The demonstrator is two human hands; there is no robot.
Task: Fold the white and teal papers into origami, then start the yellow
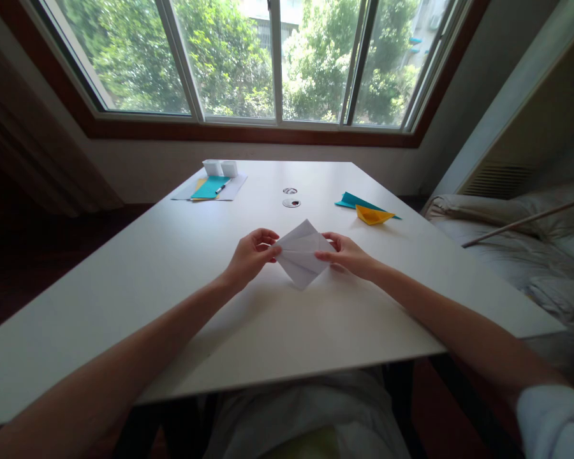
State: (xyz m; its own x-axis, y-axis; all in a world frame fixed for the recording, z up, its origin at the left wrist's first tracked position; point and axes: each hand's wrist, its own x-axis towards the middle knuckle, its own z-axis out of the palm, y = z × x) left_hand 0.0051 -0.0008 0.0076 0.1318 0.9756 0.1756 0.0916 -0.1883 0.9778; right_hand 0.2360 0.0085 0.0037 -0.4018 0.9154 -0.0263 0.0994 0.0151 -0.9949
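Observation:
A folded sheet of white paper (300, 258) is held up above the table, turned so that it looks like a diamond with crease lines across it. My left hand (253, 255) pinches its left corner between thumb and fingers. At the right corner, my right hand (347, 254) grips the paper with the thumb in front and the fingers partly behind. Beyond the right hand lie a yellow paper boat (373, 215) and a teal paper plane (358, 201).
The white table (172, 299) has a stack of teal paper (211, 187), yellow and white sheets with a pen (223, 186) at its far left. Two white containers (220, 167) stand behind. Two round inserts (291, 203) sit mid-table. A sofa (497, 229) with a stick is at right.

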